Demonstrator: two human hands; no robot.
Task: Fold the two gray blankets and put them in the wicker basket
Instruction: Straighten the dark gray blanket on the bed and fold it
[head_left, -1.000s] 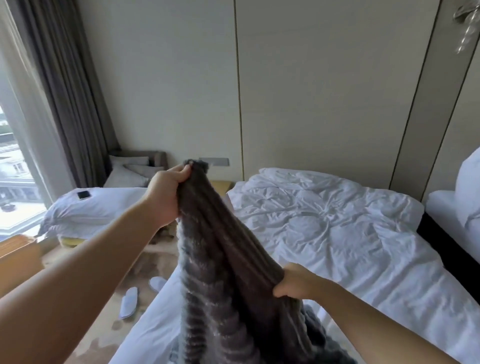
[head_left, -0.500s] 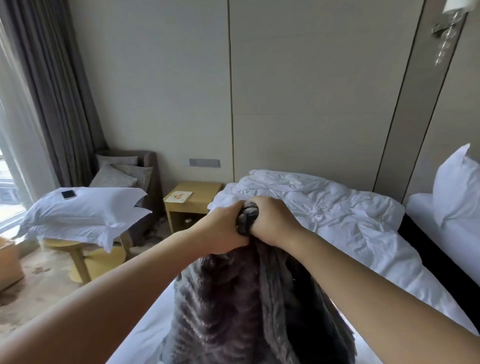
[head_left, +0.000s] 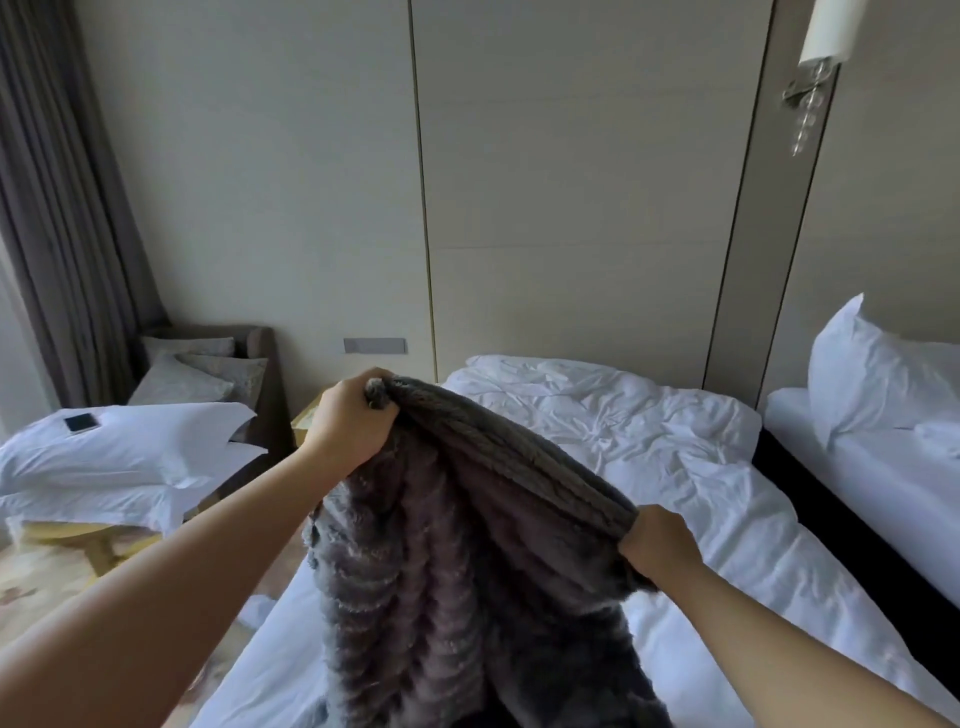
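Note:
A fluffy gray blanket (head_left: 467, 587) hangs in front of me over the white bed (head_left: 675, 467). My left hand (head_left: 353, 421) grips one upper corner of it, raised at centre left. Lower and to the right, my right hand (head_left: 657, 545) grips the blanket's top edge, so the edge slopes down from left to right between my hands. The rest of the blanket drops out of the bottom of the view. Only this one blanket shows, and no wicker basket is in view.
A rumpled white duvet covers the bed. A second bed with a white pillow (head_left: 878, 374) stands at the right. At the left, stacked white pillows (head_left: 119, 457) with a phone (head_left: 81, 422) lie on a yellow table, before an armchair (head_left: 208, 364) and a curtain (head_left: 67, 208).
My hands were together at the blanket's top half a second ago. Now my right hand has slid down and to the right along the edge, spreading the blanket open.

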